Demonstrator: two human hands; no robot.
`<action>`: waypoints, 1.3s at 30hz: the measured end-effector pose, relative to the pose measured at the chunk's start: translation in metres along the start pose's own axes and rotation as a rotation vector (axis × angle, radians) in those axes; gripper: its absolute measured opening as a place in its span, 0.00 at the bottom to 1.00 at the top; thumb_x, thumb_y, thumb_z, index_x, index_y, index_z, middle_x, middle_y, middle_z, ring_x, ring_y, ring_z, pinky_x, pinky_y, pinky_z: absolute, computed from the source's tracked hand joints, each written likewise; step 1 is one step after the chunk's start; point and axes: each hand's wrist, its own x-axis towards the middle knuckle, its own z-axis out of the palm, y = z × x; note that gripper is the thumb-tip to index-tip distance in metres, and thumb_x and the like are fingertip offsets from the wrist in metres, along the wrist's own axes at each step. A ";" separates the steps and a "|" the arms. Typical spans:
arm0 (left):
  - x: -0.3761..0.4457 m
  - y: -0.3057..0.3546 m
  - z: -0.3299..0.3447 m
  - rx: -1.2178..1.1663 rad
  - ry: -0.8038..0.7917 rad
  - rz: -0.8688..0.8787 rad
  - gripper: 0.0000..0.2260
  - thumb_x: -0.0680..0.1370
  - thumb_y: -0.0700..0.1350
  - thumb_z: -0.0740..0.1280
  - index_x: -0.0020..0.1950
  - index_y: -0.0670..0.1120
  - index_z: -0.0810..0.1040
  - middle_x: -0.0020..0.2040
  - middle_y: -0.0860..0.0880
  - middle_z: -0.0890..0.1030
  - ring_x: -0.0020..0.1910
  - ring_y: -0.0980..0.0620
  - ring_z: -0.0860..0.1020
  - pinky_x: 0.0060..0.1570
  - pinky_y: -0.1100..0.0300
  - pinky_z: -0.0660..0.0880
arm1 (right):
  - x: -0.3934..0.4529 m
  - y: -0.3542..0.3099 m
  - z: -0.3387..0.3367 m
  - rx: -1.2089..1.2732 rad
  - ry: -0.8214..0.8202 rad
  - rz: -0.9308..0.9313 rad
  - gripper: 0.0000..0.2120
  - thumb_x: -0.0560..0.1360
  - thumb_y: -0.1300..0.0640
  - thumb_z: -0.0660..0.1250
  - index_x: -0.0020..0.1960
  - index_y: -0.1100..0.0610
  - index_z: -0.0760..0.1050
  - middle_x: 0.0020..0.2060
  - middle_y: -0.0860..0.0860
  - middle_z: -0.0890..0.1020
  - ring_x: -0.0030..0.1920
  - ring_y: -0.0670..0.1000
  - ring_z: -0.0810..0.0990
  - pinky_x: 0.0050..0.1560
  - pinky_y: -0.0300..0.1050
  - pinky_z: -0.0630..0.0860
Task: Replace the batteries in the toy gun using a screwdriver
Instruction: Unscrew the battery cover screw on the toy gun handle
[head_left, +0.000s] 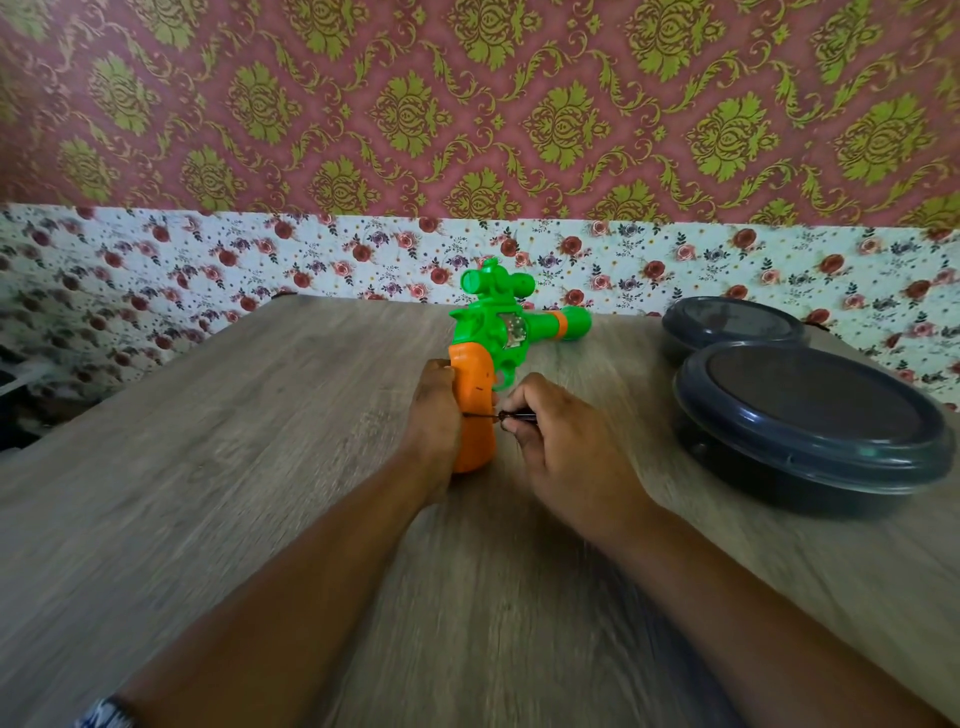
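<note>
While the left hand (434, 410) grips the orange handle of the toy gun (498, 332) lying on the wooden table (234, 441), the right hand (563, 441) pinches a small screwdriver (506, 414), tip against that handle.

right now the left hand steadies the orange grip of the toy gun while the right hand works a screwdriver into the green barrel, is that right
Not quite. The head view shows the right hand holding the screwdriver against the orange grip of the toy gun, not the green barrel. The left hand does steady that grip.
</note>
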 end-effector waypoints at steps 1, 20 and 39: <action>-0.001 0.001 0.000 -0.019 -0.007 -0.012 0.19 0.81 0.54 0.48 0.38 0.50 0.74 0.29 0.51 0.79 0.33 0.52 0.75 0.40 0.58 0.69 | 0.000 0.000 -0.001 0.010 -0.002 0.003 0.04 0.74 0.59 0.61 0.48 0.58 0.72 0.43 0.53 0.82 0.44 0.51 0.80 0.41 0.54 0.78; 0.003 -0.005 0.003 0.062 0.030 0.050 0.21 0.82 0.52 0.48 0.61 0.42 0.73 0.45 0.44 0.80 0.40 0.50 0.77 0.42 0.57 0.72 | 0.005 -0.008 -0.009 -0.011 -0.062 0.173 0.10 0.79 0.55 0.59 0.41 0.56 0.73 0.28 0.49 0.75 0.30 0.51 0.76 0.36 0.49 0.75; 0.007 -0.008 0.000 0.043 0.012 0.021 0.18 0.78 0.55 0.48 0.41 0.47 0.73 0.39 0.43 0.78 0.39 0.47 0.74 0.47 0.51 0.70 | 0.000 -0.006 0.001 0.250 0.000 0.145 0.03 0.76 0.56 0.64 0.46 0.55 0.71 0.39 0.46 0.80 0.39 0.41 0.79 0.40 0.38 0.75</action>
